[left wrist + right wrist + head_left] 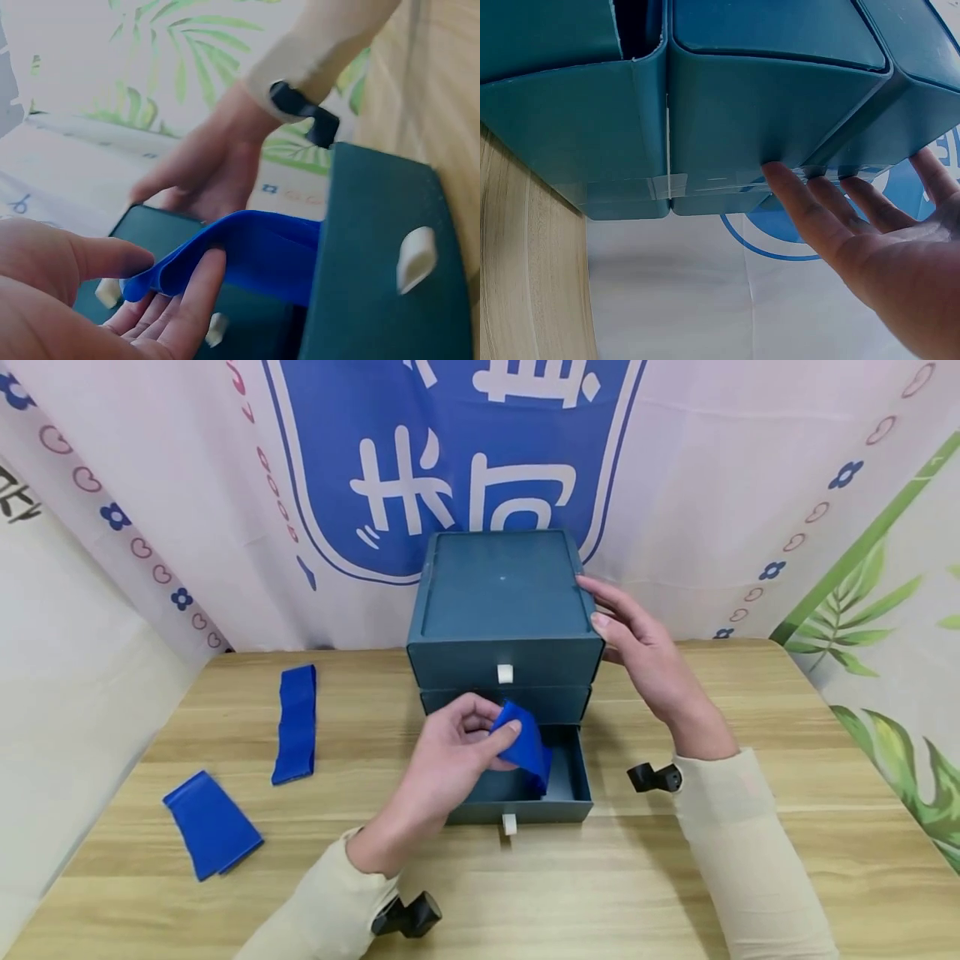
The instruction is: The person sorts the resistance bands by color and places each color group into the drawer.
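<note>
My left hand (450, 752) pinches a blue elastic band (522, 745) between thumb and fingers; the band's lower end hangs inside the pulled-out bottom drawer (573, 768) of a dark teal drawer cabinet (502, 593). In the left wrist view the band (262, 251) looks smooth and folded over, and it reaches behind the drawer front (375, 247). With extended fingers, my right hand (645, 652) rests against the cabinet's right side near its top edge. The right wrist view has those fingertips (776, 174) touching the side wall.
Two more blue bands lie on the wooden table (337, 852) at left: a narrow upright strip (296, 724) and a wider folded piece (212, 827). The upper drawers are closed, with a white pull tab (505, 674) on the top one. A printed curtain (360, 568) hangs behind.
</note>
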`<state>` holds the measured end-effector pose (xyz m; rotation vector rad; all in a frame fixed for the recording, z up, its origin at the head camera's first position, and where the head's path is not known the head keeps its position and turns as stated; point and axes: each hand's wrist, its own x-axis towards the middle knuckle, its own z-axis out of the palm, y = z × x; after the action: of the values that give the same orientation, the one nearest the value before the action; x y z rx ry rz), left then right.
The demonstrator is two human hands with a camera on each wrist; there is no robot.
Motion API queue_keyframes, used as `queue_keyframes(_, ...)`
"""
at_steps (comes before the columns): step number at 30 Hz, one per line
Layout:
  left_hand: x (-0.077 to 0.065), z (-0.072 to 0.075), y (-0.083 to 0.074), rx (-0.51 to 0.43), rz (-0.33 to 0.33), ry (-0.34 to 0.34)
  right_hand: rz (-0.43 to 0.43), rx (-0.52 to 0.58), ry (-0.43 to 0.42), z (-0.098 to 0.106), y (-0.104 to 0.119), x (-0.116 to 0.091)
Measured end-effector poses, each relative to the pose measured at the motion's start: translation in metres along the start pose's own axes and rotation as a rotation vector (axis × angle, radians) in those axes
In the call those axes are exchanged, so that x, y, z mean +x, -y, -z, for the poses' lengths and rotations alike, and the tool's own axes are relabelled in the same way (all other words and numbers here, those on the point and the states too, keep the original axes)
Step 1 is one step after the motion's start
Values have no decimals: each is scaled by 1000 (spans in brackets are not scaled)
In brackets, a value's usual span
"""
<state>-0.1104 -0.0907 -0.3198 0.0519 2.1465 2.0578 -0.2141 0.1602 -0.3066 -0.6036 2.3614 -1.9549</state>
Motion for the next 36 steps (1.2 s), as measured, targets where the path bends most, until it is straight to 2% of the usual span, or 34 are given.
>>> queue_keyframes(7,1,-17,10,-6,-49,29,15,-5,4,-3,-3,1)
queue_keyframes(11,1,-22,19,-1,-52,-4,18,-4,10,-3,-4,1)
queue_keyframes(15,1,-18,30,46,-25,-58,24,-1,12,-4,-4,1)
queue_keyframes(26,3,2,43,246,13,-125,17,3,8,-3,-2,2)
queue_keyframes(33,8,9,46,515,-55,-174,10,7,11,-3,-2,2)
queue_keyframes(36,9,12,47,592,-82,-180,7,3,6,-3,-2,1)
